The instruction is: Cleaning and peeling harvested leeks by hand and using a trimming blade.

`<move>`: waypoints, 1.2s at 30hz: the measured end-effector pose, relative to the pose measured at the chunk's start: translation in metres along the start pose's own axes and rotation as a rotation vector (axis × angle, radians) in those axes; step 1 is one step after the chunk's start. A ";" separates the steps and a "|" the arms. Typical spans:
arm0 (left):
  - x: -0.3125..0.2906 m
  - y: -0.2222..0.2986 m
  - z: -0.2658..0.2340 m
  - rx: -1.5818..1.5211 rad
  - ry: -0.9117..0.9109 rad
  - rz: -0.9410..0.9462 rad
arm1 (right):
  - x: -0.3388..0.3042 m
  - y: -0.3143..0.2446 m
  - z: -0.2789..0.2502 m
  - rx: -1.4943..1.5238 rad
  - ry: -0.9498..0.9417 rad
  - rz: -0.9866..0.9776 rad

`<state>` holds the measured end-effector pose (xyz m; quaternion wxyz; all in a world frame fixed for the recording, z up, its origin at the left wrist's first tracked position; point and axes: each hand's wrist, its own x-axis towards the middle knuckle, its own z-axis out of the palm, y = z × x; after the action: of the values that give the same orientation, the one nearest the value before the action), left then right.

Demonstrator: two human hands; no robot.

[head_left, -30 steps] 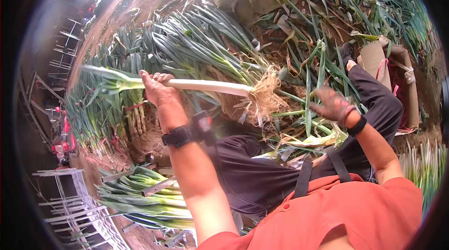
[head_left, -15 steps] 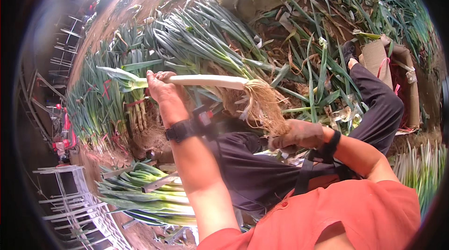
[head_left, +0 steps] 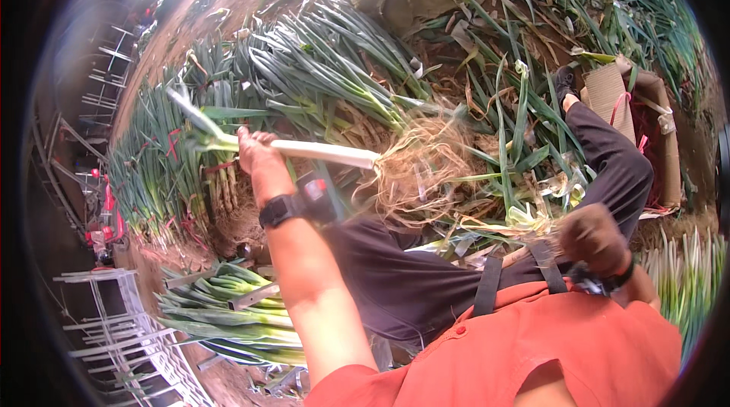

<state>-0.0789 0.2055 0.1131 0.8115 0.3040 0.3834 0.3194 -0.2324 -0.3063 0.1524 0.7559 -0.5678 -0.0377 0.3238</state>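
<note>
My left hand (head_left: 258, 152) is closed around a large green onion (head_left: 327, 153) just below its leaves. The onion lies across my view, its white stalk pointing right and its cut-looking green top to the left of my fist. A wide tangle of pale brown roots (head_left: 426, 167) spreads from its right end. My right hand (head_left: 597, 240), somewhat blurred, is apart from the onion, above my thigh at the lower right. Its fingers are curled into a fist, and whatever may be inside is hidden.
Heaped green onions (head_left: 334, 53) lie beyond my hands, with upright tied bundles (head_left: 163, 156) at the left. Trimmed onions (head_left: 236, 316) rest on a stand at lower left, near a white metal rack (head_left: 144, 346). A cardboard box (head_left: 612, 99) stands right, by my foot. Loose leaves litter the ground.
My right hand has let go of the roots and swung right toward my body. The roots have fanned out, and the onion has shifted slightly left, its root end lower.
</note>
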 end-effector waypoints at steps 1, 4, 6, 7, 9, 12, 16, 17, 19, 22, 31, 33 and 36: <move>0.003 0.007 -0.002 0.017 -0.009 0.059 | -0.001 0.002 -0.019 0.094 -0.030 -0.007; -0.004 0.003 0.008 0.001 -0.013 0.013 | 0.045 0.014 -0.049 -0.246 0.033 -0.037; -0.031 -0.013 0.039 0.021 -0.097 0.009 | 0.080 0.010 -0.048 -0.805 0.230 -0.032; -0.037 -0.012 0.036 0.053 -0.172 0.082 | 0.095 0.009 -0.051 -0.822 0.264 0.003; -0.057 -0.023 0.041 0.131 -0.208 0.069 | 0.118 0.008 -0.060 -0.849 0.342 0.093; -0.095 -0.048 0.056 0.225 -0.296 0.003 | 0.153 0.030 -0.069 -1.155 0.475 -0.302; -0.149 -0.080 0.067 0.392 -0.588 -0.074 | 0.179 0.024 -0.027 -1.012 0.360 -0.625; -0.155 -0.090 0.065 0.443 -0.668 -0.084 | 0.172 0.003 -0.007 -0.725 0.223 -0.320; -0.171 -0.105 0.063 0.539 -0.851 -0.093 | 0.167 -0.032 0.009 -0.480 0.150 -0.008; -0.217 -0.142 0.076 0.773 -1.062 -0.119 | 0.172 -0.037 -0.022 -0.596 0.264 -0.604; -0.273 -0.163 0.027 0.889 -1.469 -0.260 | 0.037 -0.081 -0.089 0.010 0.797 -0.581; -0.273 -0.161 0.033 1.013 -1.357 -0.389 | -0.043 -0.092 -0.118 -0.149 1.053 -0.581; -0.160 -0.189 0.014 1.144 -1.289 -0.277 | -0.137 -0.093 -0.158 0.173 1.167 -0.876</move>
<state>-0.0939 -0.0337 0.0489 0.6247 0.7370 -0.0154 -0.2576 -0.2320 -0.5246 0.2214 0.7551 -0.5189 0.1734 -0.3611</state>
